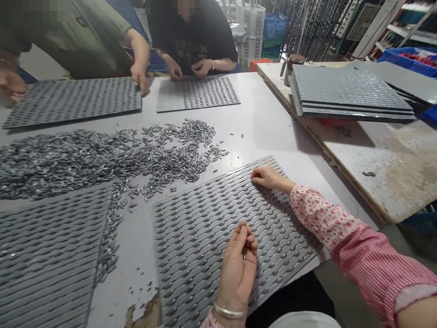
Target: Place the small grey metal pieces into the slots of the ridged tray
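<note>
1. Head view: the grooved grey panel lies on the pale tabletop, close to its near edge, with rows of dark spindle-shaped bulges, which look like metal pellets, across most of it.
2. The right hand is at the panel's far right part, its grip narrow, fingertips pinched together; I cannot tell whether a pellet is between them.
3. The left hand is palm up over the middle of the panel, fingers curled toward the thumb. Something small and shiny shows among them, but I cannot tell what its grip holds.
4. Pellets could be knocked out of line if the patterned right sleeve or the left bracelet dragged across the rows.
5. Turning the left palm over could spill anything loose in it; a bump from the lap could shift the panel, since its near edge is so close.
6. Stray pellets from the heap, far and left, could get under the panel and tilt it.
7. The fingertips' contact with the grooves is hard to make out. The left forearm hides part of the panel's near side, and the ribbed panel at near left is cut off.
</note>
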`<state>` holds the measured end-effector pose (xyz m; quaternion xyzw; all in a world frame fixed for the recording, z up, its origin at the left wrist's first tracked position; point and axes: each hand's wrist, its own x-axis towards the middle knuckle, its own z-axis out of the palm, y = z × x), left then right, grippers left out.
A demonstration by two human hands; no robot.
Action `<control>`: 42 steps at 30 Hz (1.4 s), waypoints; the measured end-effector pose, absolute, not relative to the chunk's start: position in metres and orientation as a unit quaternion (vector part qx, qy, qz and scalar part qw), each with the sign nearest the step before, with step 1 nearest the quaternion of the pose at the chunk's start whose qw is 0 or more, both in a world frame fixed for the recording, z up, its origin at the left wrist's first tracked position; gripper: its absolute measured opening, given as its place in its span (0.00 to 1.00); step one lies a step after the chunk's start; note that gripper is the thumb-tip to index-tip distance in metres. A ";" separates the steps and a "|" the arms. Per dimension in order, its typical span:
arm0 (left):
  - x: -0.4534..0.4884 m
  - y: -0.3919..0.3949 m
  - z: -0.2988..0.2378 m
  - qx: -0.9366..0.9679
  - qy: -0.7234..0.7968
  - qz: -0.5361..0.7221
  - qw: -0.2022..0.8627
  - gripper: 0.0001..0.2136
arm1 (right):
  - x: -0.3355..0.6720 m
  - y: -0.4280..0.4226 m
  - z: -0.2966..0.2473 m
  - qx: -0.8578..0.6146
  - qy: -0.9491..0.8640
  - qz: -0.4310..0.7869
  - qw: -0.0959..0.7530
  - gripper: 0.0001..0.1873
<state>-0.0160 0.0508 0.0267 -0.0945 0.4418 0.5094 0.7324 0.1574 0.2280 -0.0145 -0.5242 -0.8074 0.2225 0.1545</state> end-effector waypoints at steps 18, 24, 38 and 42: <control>-0.010 0.051 0.029 -0.118 0.462 0.515 0.713 0.03 | 0.162 0.227 -0.022 -0.533 -0.819 0.157 0.139 0.04; -0.008 0.052 0.028 -0.113 0.460 0.511 0.717 0.03 | 0.163 0.239 -0.018 -0.519 -0.831 0.176 0.098 0.02; -0.007 0.056 0.028 -0.117 0.447 0.519 0.719 0.03 | 0.152 0.193 0.014 -0.383 -0.796 0.419 0.208 0.06; -0.004 0.059 0.029 -0.108 0.445 0.518 0.723 0.04 | 0.143 0.152 0.030 -0.240 -0.754 0.573 0.212 0.10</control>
